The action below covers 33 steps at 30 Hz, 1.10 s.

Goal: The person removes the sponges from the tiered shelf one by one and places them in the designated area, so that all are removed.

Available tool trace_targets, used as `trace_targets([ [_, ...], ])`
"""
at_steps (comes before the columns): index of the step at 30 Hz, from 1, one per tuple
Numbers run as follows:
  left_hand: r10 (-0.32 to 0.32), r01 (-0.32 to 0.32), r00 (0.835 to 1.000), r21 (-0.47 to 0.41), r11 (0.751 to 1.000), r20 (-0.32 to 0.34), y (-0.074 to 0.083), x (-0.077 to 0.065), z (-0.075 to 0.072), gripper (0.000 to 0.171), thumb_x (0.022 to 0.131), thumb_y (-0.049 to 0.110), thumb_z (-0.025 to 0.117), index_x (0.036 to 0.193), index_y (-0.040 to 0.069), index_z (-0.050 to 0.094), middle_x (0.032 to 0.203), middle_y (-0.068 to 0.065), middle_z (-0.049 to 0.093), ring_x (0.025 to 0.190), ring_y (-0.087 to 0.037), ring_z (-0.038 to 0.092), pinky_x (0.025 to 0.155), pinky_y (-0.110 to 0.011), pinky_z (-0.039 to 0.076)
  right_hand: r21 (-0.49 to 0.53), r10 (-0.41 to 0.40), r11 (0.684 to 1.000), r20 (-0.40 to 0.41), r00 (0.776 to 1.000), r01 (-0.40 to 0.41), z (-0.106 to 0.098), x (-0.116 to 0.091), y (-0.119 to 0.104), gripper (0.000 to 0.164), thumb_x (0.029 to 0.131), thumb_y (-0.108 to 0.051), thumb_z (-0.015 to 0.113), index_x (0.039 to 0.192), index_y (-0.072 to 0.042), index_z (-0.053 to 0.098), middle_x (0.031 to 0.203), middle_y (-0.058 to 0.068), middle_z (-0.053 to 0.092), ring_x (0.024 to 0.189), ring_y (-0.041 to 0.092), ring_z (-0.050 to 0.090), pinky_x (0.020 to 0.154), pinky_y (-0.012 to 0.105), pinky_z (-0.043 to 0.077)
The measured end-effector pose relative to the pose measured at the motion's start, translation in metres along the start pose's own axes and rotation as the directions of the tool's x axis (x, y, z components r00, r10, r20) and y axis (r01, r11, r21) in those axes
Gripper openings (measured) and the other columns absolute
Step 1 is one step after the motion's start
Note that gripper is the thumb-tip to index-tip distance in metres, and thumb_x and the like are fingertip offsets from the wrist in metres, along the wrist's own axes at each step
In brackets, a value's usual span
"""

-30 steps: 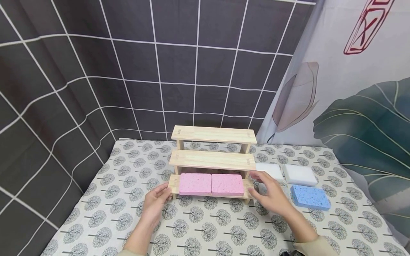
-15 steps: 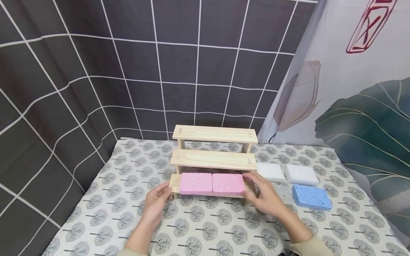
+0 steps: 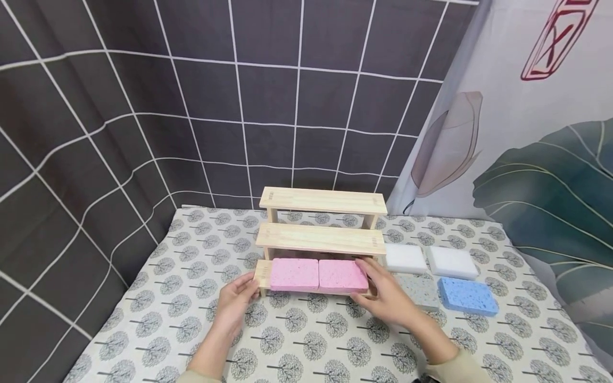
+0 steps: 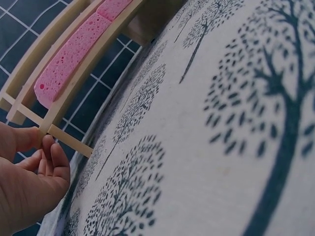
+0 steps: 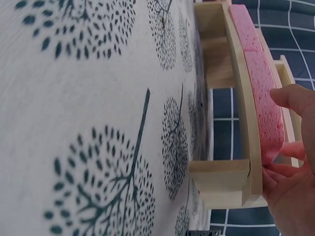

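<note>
A three-step wooden stand [image 3: 321, 238] stands on the cloth-covered table. On its lowest step lie two pink sponges side by side, the left sponge [image 3: 294, 274] touching the right sponge [image 3: 342, 275]. My left hand [image 3: 233, 304] pinches the left end of that step between thumb and fingers, as the left wrist view shows. Around the outer end of the right sponge is my right hand [image 3: 388, 295], thumb at its front and fingers at its end and back. The right wrist view shows the fingertips partly hidden behind the sponge.
Right of the stand lie two white sponges, a nearer one [image 3: 405, 258] and a farther one [image 3: 452, 261], a grey sponge [image 3: 417, 291] and a blue sponge [image 3: 468, 296]. Dark gridded fabric [image 3: 268, 90] hangs behind and left; a printed curtain [image 3: 517, 133] hangs at right.
My right hand has moved left from the stand's right end onto the right pink sponge, uncovering the grey sponge. The left hand keeps its hold on the step.
</note>
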<state>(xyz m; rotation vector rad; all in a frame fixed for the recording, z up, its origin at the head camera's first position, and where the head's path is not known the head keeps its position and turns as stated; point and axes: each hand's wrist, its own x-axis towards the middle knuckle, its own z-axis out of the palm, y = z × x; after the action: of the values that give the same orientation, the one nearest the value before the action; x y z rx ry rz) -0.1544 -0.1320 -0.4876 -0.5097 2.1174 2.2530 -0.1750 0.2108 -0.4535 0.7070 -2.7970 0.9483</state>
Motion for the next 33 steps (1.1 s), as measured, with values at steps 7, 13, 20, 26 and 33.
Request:
trace_targets([
  [7,0.001,-0.001,1.0,0.009,1.0,-0.003,-0.001,0.0,0.0,0.038,0.099,0.003,0.059,0.135,-0.01,0.054,0.111,-0.016,0.064,0.09,-0.016,0.062,0.079,-0.021,0.057,-0.003,-0.032,0.999,-0.01,0.999,0.032,0.005,0.005,-0.002,0.081,0.083,-0.024,0.083,0.146,0.008,0.043,0.15,0.026,0.044,0.128,0.047,0.051,0.107,0.065,0.04],
  [13,-0.001,0.001,1.0,0.019,1.0,-0.005,-0.002,0.0,0.0,0.038,0.1,0.003,0.059,0.136,-0.009,0.054,0.112,-0.017,0.065,0.09,-0.016,0.062,0.079,-0.021,0.057,-0.01,-0.031,0.999,-0.028,0.999,0.031,0.004,0.005,0.0,0.077,0.082,-0.024,0.085,0.144,0.004,0.049,0.145,0.021,0.05,0.126,0.04,0.054,0.108,0.06,0.043],
  [20,0.008,-0.008,1.0,0.008,1.0,-0.007,-0.001,0.001,0.0,0.038,0.099,0.002,0.059,0.135,-0.009,0.055,0.109,-0.015,0.065,0.09,-0.016,0.062,0.078,-0.021,0.057,0.009,-0.012,1.0,-0.032,0.999,0.012,-0.002,0.001,0.002,0.076,0.082,-0.024,0.085,0.144,0.002,0.05,0.146,0.018,0.05,0.127,0.04,0.053,0.109,0.06,0.042],
  [26,0.019,-0.019,1.0,0.012,1.0,0.004,0.0,-0.002,0.0,0.039,0.1,0.003,0.06,0.136,-0.011,0.053,0.109,-0.015,0.064,0.089,-0.016,0.061,0.078,-0.021,0.057,0.004,-0.021,1.0,-0.05,0.999,0.021,-0.007,-0.004,0.005,0.072,0.082,-0.021,0.084,0.141,0.005,0.051,0.144,0.02,0.052,0.125,0.042,0.054,0.108,0.061,0.042],
  [33,0.035,-0.035,0.999,0.048,0.998,-0.005,0.001,-0.003,0.001,0.038,0.1,0.004,0.059,0.135,-0.01,0.055,0.109,-0.015,0.064,0.091,-0.015,0.062,0.08,-0.02,0.058,-0.015,-0.086,0.996,-0.089,0.992,0.085,-0.012,-0.011,0.013,0.073,0.078,-0.02,0.086,0.139,0.004,0.054,0.142,0.019,0.054,0.125,0.045,0.054,0.105,0.064,0.043],
])
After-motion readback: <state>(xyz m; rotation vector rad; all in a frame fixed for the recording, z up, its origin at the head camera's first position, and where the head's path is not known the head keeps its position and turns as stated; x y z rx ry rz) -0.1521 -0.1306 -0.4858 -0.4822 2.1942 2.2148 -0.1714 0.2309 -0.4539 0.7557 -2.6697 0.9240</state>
